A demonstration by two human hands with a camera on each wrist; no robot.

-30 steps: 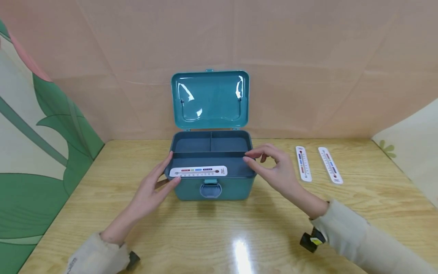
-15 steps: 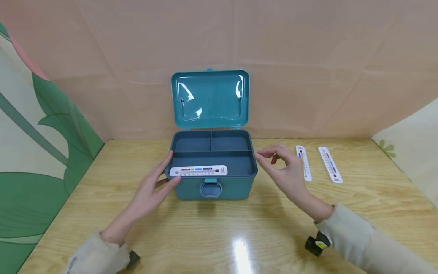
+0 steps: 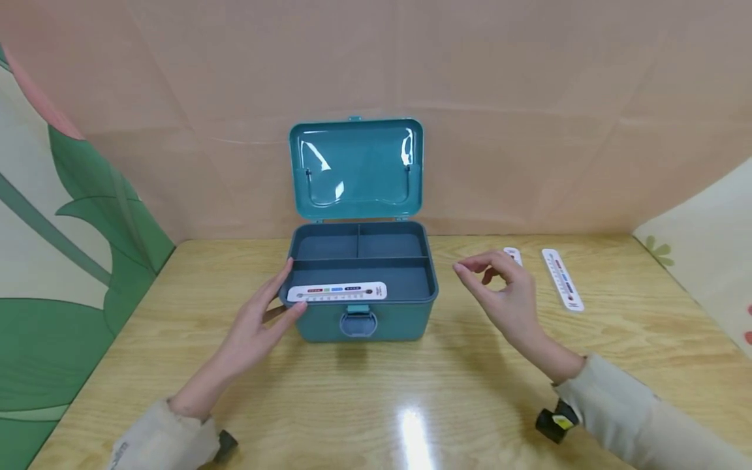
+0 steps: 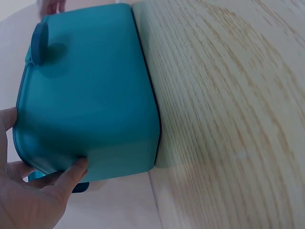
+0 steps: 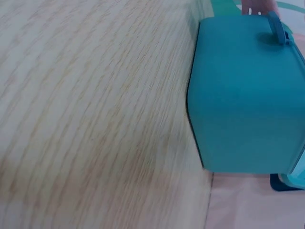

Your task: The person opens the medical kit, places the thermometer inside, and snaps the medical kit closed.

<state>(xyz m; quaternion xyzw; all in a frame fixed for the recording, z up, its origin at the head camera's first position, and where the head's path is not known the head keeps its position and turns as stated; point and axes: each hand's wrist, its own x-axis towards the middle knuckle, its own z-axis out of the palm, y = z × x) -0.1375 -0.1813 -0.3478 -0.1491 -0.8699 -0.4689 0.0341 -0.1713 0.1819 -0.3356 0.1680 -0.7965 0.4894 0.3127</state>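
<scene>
A teal storage box (image 3: pixel 364 326) stands with its lid raised. My left hand (image 3: pixel 255 329) rests at its left front corner, thumb on the front rim and fingers along the side; the left wrist view shows fingertips touching the box wall (image 4: pixel 95 105). A white strip thermometer (image 3: pixel 337 292) lies along the front of the tray's long compartment. My right hand (image 3: pixel 505 294) is right of the box, holding nothing, with thumb and index fingertips close together. It partly covers a second thermometer (image 3: pixel 513 254). A third thermometer (image 3: pixel 563 279) lies farther right.
The raised lid (image 3: pixel 357 170) stands behind the tray, near a pinkish backdrop (image 3: pixel 499 130). A divider splits the back of the tray into two compartments (image 3: pixel 392 241). Beneath everything is a wood-grain table (image 3: pixel 329 405).
My right hand has moved from over the box's right rim out to the right, and it now covers most of the nearer loose thermometer. My left hand stays at the box corner.
</scene>
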